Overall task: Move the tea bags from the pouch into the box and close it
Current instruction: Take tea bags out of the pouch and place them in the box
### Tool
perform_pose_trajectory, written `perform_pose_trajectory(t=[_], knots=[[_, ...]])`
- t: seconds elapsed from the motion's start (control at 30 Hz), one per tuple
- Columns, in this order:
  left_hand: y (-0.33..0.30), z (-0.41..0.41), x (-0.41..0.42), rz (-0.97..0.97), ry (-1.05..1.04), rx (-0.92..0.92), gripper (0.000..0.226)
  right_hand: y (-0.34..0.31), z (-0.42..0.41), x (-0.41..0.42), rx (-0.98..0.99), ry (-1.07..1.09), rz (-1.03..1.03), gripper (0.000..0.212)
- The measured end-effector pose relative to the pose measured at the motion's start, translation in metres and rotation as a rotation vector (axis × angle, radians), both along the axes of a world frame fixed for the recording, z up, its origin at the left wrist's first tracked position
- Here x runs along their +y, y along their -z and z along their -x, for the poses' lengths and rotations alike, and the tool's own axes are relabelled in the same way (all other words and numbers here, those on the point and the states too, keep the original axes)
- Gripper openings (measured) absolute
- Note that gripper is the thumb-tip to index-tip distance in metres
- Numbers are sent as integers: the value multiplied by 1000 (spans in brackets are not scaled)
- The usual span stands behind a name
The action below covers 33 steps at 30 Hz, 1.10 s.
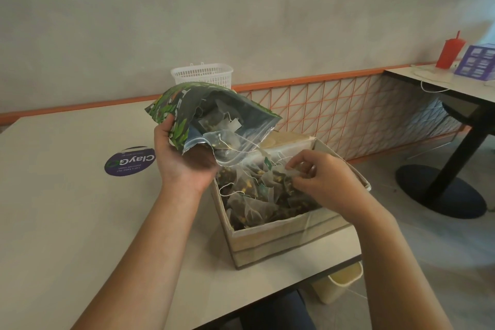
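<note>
Head view: on the table point(67, 222), left hand point(184, 158) grips the tilted pouch point(187, 112), mouth open over the box point(281, 238); tea bags point(251, 190) heaped inside; right hand point(321, 177) pinches one bag there.

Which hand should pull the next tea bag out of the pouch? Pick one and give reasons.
Right. The left hand grips the pouch, tilted open over the box; the right hand, pinching a tea bag over the box, sits close below the pouch's mouth.
</note>
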<state>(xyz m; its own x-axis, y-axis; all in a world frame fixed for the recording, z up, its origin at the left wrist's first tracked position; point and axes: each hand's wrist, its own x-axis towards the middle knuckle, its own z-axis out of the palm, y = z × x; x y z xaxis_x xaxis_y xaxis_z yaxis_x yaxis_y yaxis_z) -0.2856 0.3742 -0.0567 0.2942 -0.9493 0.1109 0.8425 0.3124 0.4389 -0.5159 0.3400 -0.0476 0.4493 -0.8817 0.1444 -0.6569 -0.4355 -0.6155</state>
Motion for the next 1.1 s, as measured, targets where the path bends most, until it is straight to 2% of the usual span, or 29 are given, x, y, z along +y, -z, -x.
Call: perform_pose_trajectory(t=[0.13,0.27,0.37,0.53,0.77,0.93,1.07,1.1], knots=[[1,0,0,2,0,-16,49,0,-6,2,-57,17,103,38],[-1,2,1,5,30,-12,47,-3,-24,11,-261,75,222,29],[-2,4,3,-8,35,-7,43,-4,-36,17,-316,51,184,14],[-3,2,5,-16,24,-8,45,0,-47,17,-350,20,69,29],[-1,-2,4,-9,17,16,47,-15,-43,19,-512,2,91,16],[1,-2,4,14,49,47,41,-22,-44,22,-593,-12,124,15],[-2,-3,5,10,40,37,42,-24,-46,23,-784,30,101,17],[-4,-3,6,5,31,36,42,-24,-46,22,-759,24,92,17]])
